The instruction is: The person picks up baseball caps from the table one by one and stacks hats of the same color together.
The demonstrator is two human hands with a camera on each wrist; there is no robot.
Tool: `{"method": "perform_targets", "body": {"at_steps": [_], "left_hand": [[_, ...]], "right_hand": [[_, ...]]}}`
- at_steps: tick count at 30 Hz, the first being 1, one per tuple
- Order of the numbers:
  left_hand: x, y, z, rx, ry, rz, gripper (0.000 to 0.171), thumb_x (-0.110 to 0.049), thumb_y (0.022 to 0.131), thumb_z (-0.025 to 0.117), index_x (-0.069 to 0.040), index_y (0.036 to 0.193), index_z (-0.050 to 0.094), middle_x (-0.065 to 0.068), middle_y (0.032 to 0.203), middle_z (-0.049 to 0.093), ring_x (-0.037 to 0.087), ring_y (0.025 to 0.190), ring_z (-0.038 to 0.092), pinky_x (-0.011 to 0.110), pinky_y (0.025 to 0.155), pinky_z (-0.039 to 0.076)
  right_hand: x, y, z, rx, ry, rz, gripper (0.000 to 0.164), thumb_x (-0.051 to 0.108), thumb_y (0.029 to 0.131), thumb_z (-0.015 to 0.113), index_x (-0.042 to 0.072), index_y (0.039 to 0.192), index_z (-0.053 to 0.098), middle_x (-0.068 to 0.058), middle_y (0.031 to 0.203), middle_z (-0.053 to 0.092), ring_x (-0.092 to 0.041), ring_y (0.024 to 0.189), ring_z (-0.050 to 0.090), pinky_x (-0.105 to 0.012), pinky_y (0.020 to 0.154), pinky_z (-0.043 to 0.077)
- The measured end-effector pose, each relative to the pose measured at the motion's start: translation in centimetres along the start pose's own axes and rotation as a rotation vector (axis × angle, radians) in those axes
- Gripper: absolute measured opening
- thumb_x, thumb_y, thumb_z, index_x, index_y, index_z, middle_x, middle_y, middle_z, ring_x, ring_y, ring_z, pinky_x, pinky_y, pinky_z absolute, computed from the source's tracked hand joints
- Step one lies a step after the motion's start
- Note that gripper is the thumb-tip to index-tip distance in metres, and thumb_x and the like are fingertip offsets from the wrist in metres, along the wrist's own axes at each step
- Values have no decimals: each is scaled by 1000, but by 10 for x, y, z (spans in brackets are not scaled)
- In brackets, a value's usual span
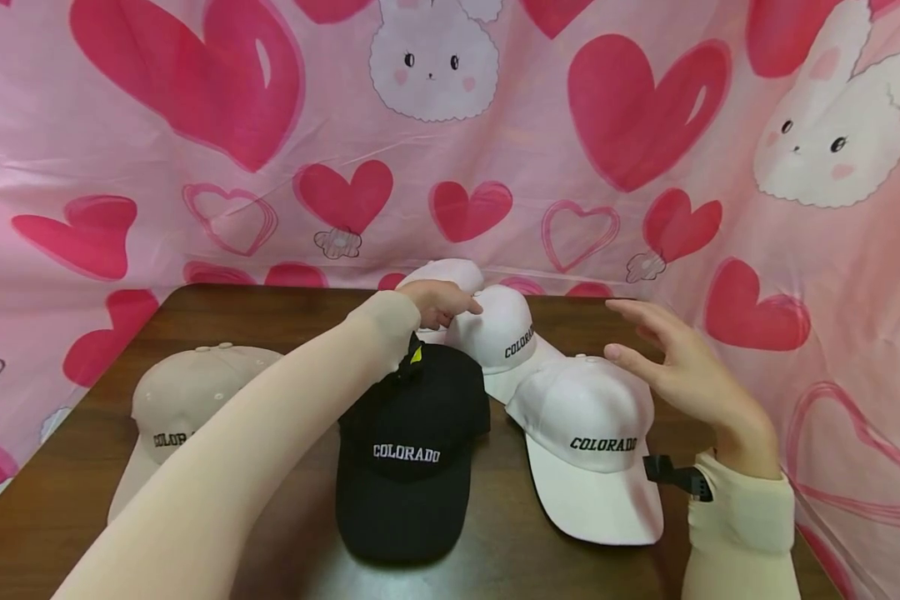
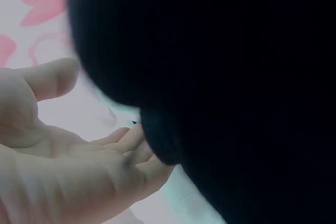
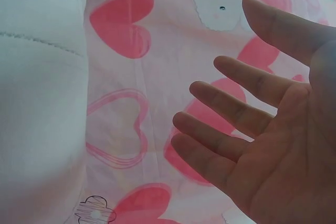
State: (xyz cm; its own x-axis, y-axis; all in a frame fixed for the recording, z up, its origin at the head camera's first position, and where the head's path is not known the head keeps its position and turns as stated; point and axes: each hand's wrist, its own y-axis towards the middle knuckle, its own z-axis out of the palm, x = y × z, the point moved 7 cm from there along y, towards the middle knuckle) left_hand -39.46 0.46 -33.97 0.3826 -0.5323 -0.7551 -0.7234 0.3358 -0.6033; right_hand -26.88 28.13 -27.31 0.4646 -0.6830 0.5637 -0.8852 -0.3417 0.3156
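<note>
My left hand (image 1: 441, 303) reaches over the black cap (image 1: 408, 454) to two white caps at the back, a far white cap (image 1: 446, 271) and a middle white cap (image 1: 495, 329). In the left wrist view, its thumb stands apart and its fingers (image 2: 123, 142) look relaxed; a large dark shape covers their tips. Whether they touch a cap I cannot tell. My right hand (image 1: 678, 367) hovers just right of the front white cap (image 1: 588, 417), fingers spread and nothing held. That cap also fills the left side of the right wrist view.
A beige cap (image 1: 187, 400) rests at the left of the brown wooden table (image 1: 540, 550), partly hidden by my left sleeve. Behind and beside the table hangs a pink cloth (image 1: 525, 142) printed with hearts and rabbits.
</note>
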Motion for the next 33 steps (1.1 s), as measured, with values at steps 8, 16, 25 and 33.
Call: {"method": "perform_targets", "body": {"at_steps": [8, 16, 25, 33], "left_hand": [[-1, -3, 0, -44, 74, -3, 73, -21, 107, 62, -2, 165, 22, 16, 170, 29, 35, 157, 31, 42, 127, 29], [-4, 1, -1, -61, 38, 55, 70, -17, 104, 69, -1, 160, 32, 14, 164, 38, 34, 151, 43, 42, 121, 40], [-22, -7, 4, -36, 97, 270, 36, -20, 104, 69, 3, 126, 53, 14, 135, 52, 31, 136, 50, 46, 120, 41], [-45, -27, 1, -101, 134, 462, 34, -27, 107, 65, -11, 137, 64, 9, 137, 57, 27, 133, 47, 49, 116, 41]], "right_hand": [[-1, 1, 0, -4, -4, 15, 60, 20, 97, 80, 15, 152, 57, -9, 151, 55, -29, 137, 51, 0, 104, 30], [-1, 2, 1, -7, -2, 3, 59, 20, 97, 80, 15, 151, 58, -6, 149, 56, -21, 136, 50, -1, 104, 31], [-4, 4, 4, 3, 24, 10, 60, 17, 97, 81, 14, 151, 57, -9, 151, 55, -24, 137, 50, -1, 105, 30], [-3, 3, 2, -12, 24, 8, 59, 17, 97, 80, 13, 151, 57, -9, 150, 55, -28, 138, 50, -1, 104, 31]]}}
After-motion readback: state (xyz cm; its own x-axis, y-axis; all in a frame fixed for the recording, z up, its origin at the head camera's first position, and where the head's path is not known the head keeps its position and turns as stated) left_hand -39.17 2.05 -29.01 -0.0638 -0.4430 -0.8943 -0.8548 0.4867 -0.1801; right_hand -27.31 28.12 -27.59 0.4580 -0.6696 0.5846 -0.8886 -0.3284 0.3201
